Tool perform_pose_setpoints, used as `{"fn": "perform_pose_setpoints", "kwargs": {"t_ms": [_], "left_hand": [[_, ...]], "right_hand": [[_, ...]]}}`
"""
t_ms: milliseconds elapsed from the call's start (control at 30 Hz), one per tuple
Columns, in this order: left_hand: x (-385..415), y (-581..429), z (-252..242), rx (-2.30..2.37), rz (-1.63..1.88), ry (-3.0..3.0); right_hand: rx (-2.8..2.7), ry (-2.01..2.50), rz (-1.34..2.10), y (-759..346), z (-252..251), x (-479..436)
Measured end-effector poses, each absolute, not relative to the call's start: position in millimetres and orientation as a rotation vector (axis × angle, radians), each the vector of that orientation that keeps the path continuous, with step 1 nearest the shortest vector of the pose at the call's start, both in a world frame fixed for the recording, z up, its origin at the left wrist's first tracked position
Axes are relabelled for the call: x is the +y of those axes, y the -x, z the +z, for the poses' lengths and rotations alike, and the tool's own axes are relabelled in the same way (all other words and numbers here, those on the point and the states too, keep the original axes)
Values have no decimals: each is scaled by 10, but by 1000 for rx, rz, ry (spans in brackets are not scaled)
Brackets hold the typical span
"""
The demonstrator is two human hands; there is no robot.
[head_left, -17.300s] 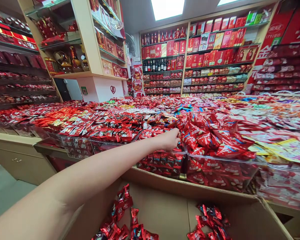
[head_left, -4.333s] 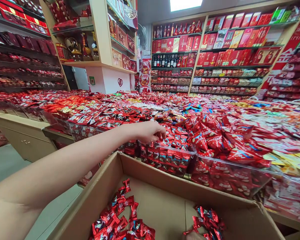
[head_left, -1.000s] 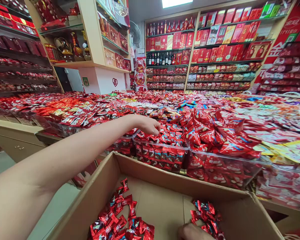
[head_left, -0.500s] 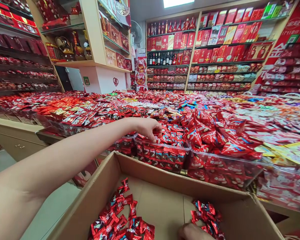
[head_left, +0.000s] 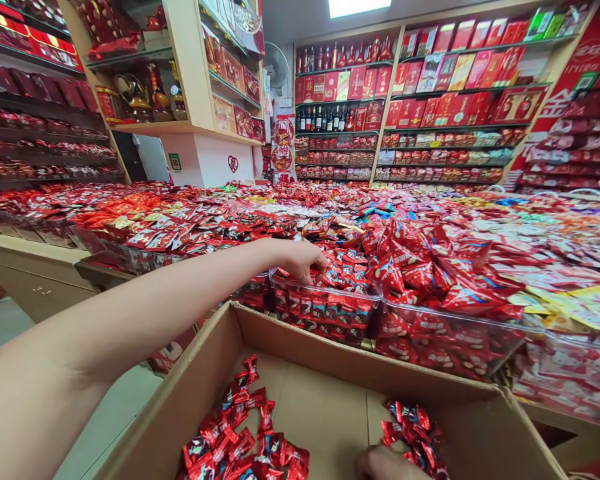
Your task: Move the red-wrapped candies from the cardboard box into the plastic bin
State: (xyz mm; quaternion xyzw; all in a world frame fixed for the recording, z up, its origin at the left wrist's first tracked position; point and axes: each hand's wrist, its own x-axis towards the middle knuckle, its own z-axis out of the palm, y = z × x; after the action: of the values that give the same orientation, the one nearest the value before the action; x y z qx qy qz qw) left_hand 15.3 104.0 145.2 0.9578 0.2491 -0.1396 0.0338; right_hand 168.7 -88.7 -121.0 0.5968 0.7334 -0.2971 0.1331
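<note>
My left hand [head_left: 305, 260] reaches over the front edge of a clear plastic bin [head_left: 325, 291] full of small red wrapped candies [head_left: 349, 272]. Its fingers are curled down and pinched together at the candies; whatever they hold is hidden. At the bottom edge, my right hand [head_left: 387, 465] is partly in view inside an open cardboard box [head_left: 325, 400], with its fingers mostly out of sight. Beside it, on the right side of the box, lies a small pile of red wrapped candies [head_left: 415, 430]. A larger group of the same candies [head_left: 245, 440] is spread over the left side.
Right of the bin stands another clear bin with larger red pillow-shaped packets [head_left: 430, 267]. Packaged sweets [head_left: 180, 223] cover the long counter behind. Shelves with bottles and red boxes [head_left: 340, 87] line the back wall. A wooden cabinet [head_left: 30, 273] stands at left.
My left hand has moved very slightly right and lower at the candies in the bin, fingers still curled. My right hand and the candies in the box look unchanged.
</note>
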Motion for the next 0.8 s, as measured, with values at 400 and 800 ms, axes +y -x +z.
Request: {"fn": "perform_pose_setpoints", "kwargs": {"t_ms": [400,800], "left_hand": [[1080,-140,1534,745,-485,-2723],[1046,-137,1498,768,-402,-2733]], "right_hand": [[2142,-1754,-842,-1682,-1220,-890],[2167,-1764,-766,-1648,-1071,-927]]}}
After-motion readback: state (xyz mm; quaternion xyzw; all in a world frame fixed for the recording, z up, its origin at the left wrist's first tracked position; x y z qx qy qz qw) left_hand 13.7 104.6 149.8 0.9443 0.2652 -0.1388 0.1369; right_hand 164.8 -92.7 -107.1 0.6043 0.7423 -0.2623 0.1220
